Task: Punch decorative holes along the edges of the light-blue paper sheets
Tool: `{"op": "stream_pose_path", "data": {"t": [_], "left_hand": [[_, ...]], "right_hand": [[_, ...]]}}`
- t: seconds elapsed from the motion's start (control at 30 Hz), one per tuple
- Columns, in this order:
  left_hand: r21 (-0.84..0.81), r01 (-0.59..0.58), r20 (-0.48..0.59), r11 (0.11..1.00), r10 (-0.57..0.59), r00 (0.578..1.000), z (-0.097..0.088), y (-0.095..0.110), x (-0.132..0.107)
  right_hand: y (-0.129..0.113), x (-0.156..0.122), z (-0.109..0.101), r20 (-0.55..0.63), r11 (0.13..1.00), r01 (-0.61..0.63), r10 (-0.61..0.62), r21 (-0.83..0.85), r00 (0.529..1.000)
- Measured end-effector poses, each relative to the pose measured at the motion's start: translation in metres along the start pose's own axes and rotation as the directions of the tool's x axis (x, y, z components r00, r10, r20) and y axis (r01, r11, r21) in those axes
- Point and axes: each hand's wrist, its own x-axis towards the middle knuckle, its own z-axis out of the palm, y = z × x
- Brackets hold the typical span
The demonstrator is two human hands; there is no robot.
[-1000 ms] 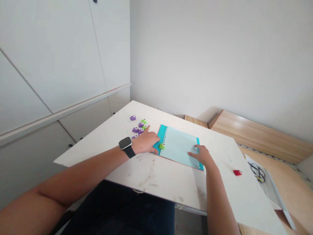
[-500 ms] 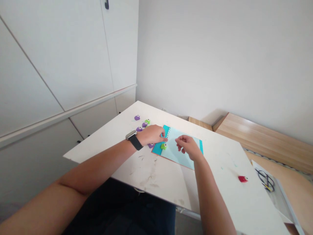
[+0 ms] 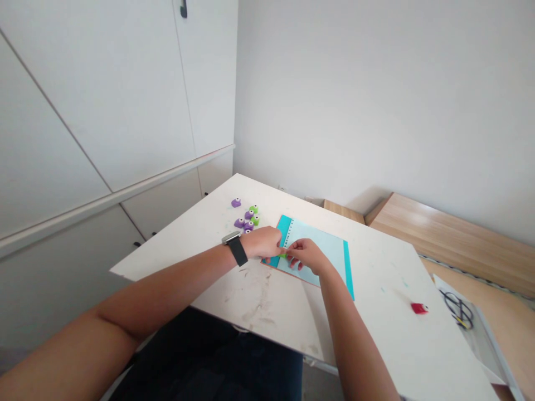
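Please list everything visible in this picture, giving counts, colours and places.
Table: one, white, centre
Notebook: one, pale blue and teal, on table
Purple eyed pieces: at least four, purple, left of notebook
Green eyed pieces: three, green, two beside purple ones, one mostly hidden at fingertips
Red eyed piece: one, red, table's right
Cable: one bundle, black, right of table
Wooden furniture: count unclear, light brown, right
Cabinets: several doors, white, left
Wall: pale grey, behind
Smartwatch: one, black strap, left wrist
Trousers: dark, below table edge
Hands: two, bare, over notebook
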Motion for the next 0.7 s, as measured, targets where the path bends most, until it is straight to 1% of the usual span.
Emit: {"op": "stream_pose_path", "data": {"t": [0.17, 0.3, 0.4, 0.53, 0.63, 0.67, 0.7], "left_hand": [[-0.059, 0.063, 0.141, 0.996, -0.055, 0.989, -0.007, 0.004, 0.005], [-0.145, 0.127, 0.267, 0.981, -0.085, 0.96, -0.013, 0.004, 0.013], [-0.174, 0.161, 0.346, 0.971, -0.093, 0.934, -0.016, 0.001, 0.022], [-0.146, 0.186, 0.456, 0.972, -0.101, 0.884, -0.017, 0.0, 0.04], [-0.09, 0.211, 0.517, 0.973, -0.136, 0.845, -0.017, 0.005, 0.055], [-0.072, 0.214, 0.525, 0.974, -0.146, 0.839, -0.017, 0.008, 0.059], [-0.059, 0.208, 0.513, 0.976, -0.149, 0.845, -0.017, 0.01, 0.063]], "right_hand": [[-0.004, -0.001, -0.001, 0.014, 1.0, -0.013, 0.013, -0.006, 1.0], [-0.007, 0.0, -0.002, 0.023, 1.0, -0.023, 0.022, 0.013, 0.999], [-0.008, 0.002, -0.003, 0.036, 0.999, -0.037, 0.036, 0.011, 0.999], [-0.006, 0.007, -0.004, 0.069, 0.998, -0.064, 0.065, -0.015, 0.996], [-0.006, 0.011, -0.004, 0.077, 0.996, -0.079, 0.083, -0.048, 0.994], [-0.006, 0.012, -0.004, 0.08, 0.995, -0.083, 0.087, -0.058, 0.993], [-0.007, 0.012, -0.005, 0.086, 0.994, -0.087, 0.093, -0.066, 0.992]]}}
